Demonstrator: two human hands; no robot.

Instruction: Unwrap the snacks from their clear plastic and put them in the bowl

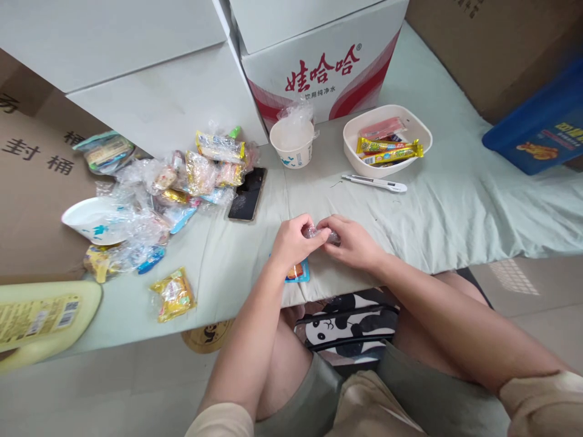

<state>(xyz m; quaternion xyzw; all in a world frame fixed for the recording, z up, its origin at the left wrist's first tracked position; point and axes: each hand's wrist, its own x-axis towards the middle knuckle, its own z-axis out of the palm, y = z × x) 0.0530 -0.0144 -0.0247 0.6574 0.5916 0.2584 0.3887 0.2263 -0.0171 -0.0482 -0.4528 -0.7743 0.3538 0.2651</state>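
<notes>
Between my two hands is a small bundle in clear plastic wrap [334, 237], mostly covered by the fingers; its contents cannot be made out. My left hand [295, 241] pinches its left end with thumb and fingers. On the other end, the fingers of my right hand [353, 241] are closed around it. Below my left wrist lies a blue snack packet [298, 273], partly hidden by the forearm. Beyond the hands, a white utility knife [374, 184] rests on the pale green cloth [401, 224].
A white plastic tub [387, 169] holds several snack packets. Beside it stands a paper cup [291, 145] stuffed with clear plastic. To the left are a phone [248, 194], a pile of wrapped snacks [200, 173], a tipped paper cup [93, 221] and a yellow packet [173, 294]. Cartons [319, 85] stand behind.
</notes>
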